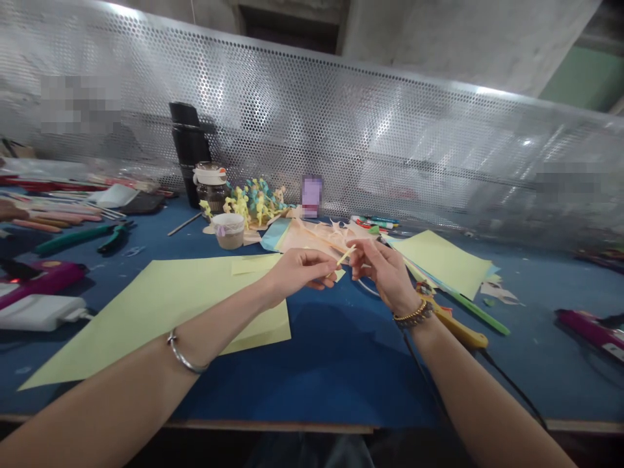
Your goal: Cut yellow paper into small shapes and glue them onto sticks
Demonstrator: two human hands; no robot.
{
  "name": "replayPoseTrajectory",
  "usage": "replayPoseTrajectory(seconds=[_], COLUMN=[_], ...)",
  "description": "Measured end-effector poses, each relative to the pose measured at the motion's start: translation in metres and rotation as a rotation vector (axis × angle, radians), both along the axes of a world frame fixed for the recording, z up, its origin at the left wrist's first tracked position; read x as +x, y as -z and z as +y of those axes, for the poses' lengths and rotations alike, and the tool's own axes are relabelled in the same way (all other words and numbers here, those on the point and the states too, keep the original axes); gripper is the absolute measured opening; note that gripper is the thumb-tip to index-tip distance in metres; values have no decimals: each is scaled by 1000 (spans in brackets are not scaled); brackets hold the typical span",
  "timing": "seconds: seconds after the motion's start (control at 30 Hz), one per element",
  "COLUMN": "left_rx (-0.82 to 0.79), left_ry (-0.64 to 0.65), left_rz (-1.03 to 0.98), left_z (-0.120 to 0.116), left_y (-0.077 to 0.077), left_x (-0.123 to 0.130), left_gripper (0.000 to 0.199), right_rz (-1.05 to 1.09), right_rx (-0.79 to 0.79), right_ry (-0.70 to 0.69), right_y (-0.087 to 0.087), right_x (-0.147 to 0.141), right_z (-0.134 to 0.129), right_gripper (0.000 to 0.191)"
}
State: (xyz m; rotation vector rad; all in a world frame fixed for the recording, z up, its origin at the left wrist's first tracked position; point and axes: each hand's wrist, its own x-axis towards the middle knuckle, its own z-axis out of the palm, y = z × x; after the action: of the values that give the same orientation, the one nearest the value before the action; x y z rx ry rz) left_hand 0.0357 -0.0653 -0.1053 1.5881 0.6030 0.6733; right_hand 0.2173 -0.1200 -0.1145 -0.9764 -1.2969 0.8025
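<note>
Yellow paper strip [345, 255], long axis slanting up rightward, clamped between left hand [299, 274] and right hand [379, 273]

Both forearms, the left forearm [146, 364] and the right forearm [480, 383], are bare from the wrist up as far as the view reaches, with no sleeve or cuff showing. The left hand [297, 276] wears nothing on its visible fingers. Around the left wrist sits a thin, plain silver bangle [184, 359], smooth and round in section, with a small knob at one end. The right hand [383, 276] likewise shows no ring. The right wrist carries a stack of beaded bracelets [413, 316], one strand of small gold-toned beads above darker, rounder beads. Dark clothing [316, 453] fills the bottom edge of the view, too shadowed to make out any detail.
</note>
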Motion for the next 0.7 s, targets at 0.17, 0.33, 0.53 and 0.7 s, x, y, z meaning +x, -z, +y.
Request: replayPoseTrajectory(seconds=[0.17, 0.33, 0.53, 0.7], left_rx=[2, 53, 147, 168], left_ry=[28, -40, -95, -94], left_rz=[7, 22, 80, 124], left_z=[1, 3, 5, 7], left_y=[4, 2, -3, -3], left_x=[1, 3, 10, 14], left_gripper=[18, 23, 22, 21], right_rz=[-142, -135, -148, -85], right_rx=[2, 25, 65, 78], right_ry=[8, 44, 79, 146], right_y=[3, 8, 11, 11], right_x=[0, 3, 7, 8], right_z=[2, 8, 12, 13], right_gripper=[26, 27, 27, 28])
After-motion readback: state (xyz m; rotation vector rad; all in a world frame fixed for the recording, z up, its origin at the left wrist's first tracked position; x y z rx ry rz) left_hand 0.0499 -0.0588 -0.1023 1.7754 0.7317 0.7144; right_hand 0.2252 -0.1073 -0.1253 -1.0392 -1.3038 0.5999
